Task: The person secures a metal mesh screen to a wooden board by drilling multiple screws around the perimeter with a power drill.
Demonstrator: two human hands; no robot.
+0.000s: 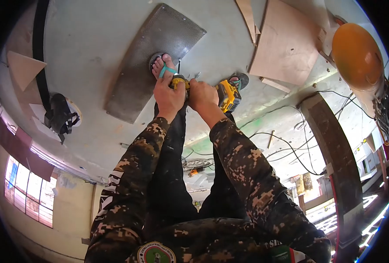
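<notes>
Both hands are on a yellow and black cordless drill [230, 97]. My right hand [203, 94] wraps round its grip, with the battery end sticking out to the right. My left hand [170, 95] closes round the front of the drill. A thin dark bit [179, 65] extends from it toward the right edge of a perforated metal sheet [137, 83] on the floor; whether the tip touches cannot be made out. One foot [164, 63] in a teal-strapped flip-flop stands on the sheet; the other is beside the battery. Small screws show along the sheet's edges.
Small metal pieces [197, 75] lie near the sheet. A plywood panel [286, 41] is at upper right, beside an orange rounded object [357, 57]. Black cables [286, 147] run across the floor at right. A dark strapped object [62, 115] lies at left.
</notes>
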